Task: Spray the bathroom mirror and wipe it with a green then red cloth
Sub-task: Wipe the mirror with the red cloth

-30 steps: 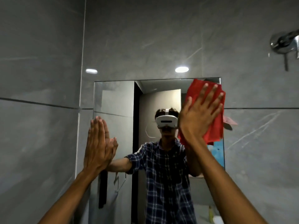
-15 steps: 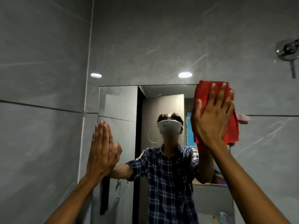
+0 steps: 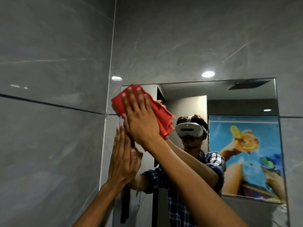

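Head view, right hand point(image 3: 141, 122) fingers point(image 3: 133, 102) spread flat on crumpled red cloth point(image 3: 157, 115), pressed to upper left corner of frameless rectangular wall mirror point(image 3: 242, 104), left hand point(image 3: 122, 159) fingers together, flat against mirror's left edge, grey marble-look wall tiles point(image 3: 49, 136) around.

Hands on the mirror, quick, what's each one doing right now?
Left hand: open, flat on the mirror, holding nothing.
Right hand: open, flat, pressing the red cloth against the mirror.
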